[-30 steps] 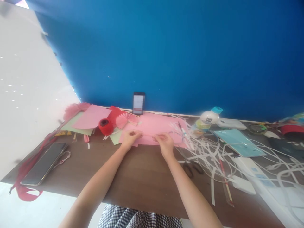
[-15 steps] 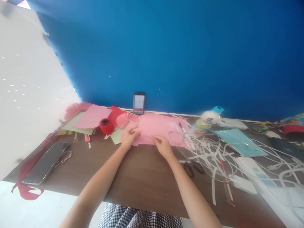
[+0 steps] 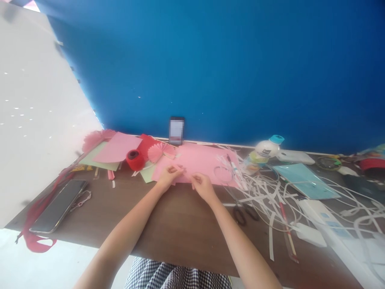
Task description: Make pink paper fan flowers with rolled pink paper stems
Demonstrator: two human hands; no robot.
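A pink paper sheet [image 3: 201,162] lies flat on the brown table [image 3: 174,224] in front of the blue wall. My left hand [image 3: 169,176] pinches the sheet's near edge with its fingers closed. Just to its right, my right hand [image 3: 203,185] also grips the near edge, fingers curled on the paper. The two hands sit close together, with a small gap between them. A pink pleated paper fan [image 3: 159,151] rests just behind the left hand.
A red tape roll [image 3: 134,159] and pink and green sheets [image 3: 116,149] lie at the left. One phone [image 3: 57,205] lies flat near the left edge; another [image 3: 176,130] leans on the wall. Scissors [image 3: 244,212], white paper strips [image 3: 270,192], a glue bottle [image 3: 264,150] and a light blue sheet [image 3: 303,180] crowd the right.
My right hand has slid left along the paper's near edge, closing the gap to my left hand. The left hand stayed roughly in place, its fingers shifting on the edge.
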